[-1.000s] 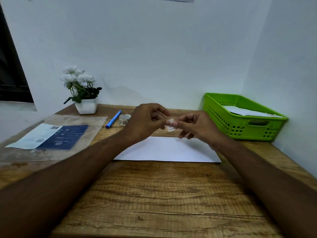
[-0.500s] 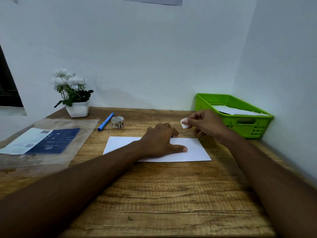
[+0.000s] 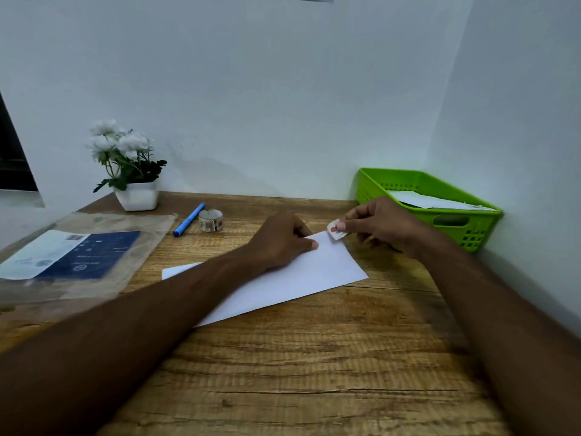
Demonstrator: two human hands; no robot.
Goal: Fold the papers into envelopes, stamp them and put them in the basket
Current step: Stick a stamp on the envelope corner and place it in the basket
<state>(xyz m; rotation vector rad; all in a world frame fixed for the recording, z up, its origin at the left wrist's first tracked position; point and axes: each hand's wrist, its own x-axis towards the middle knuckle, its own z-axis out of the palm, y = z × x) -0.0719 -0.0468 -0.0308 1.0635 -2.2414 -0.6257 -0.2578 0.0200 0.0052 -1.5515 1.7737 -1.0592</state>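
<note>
A white folded envelope [image 3: 301, 278] lies slanted on the wooden table [image 3: 314, 372], its far corner pointing toward the basket. My left hand [image 3: 279, 242] rests on the envelope's upper part, thumb flat on the paper. My right hand [image 3: 377, 226] pinches a small stamp [image 3: 337, 229] between thumb and finger, right at the envelope's far corner. A green plastic basket [image 3: 452, 220] stands at the right against the wall, with white paper inside it.
A roll of stamps [image 3: 211, 220] and a blue pen [image 3: 188, 219] lie behind the envelope to the left. A white pot of white flowers [image 3: 136, 195] stands at the back left. A clear plastic packet [image 3: 78, 256] covers the left side. Walls close the back and right.
Both hands first held the stamp in the air. The left hand dropped onto the envelope and turned it slantwise. The right hand brought the stamp down to the envelope's far corner.
</note>
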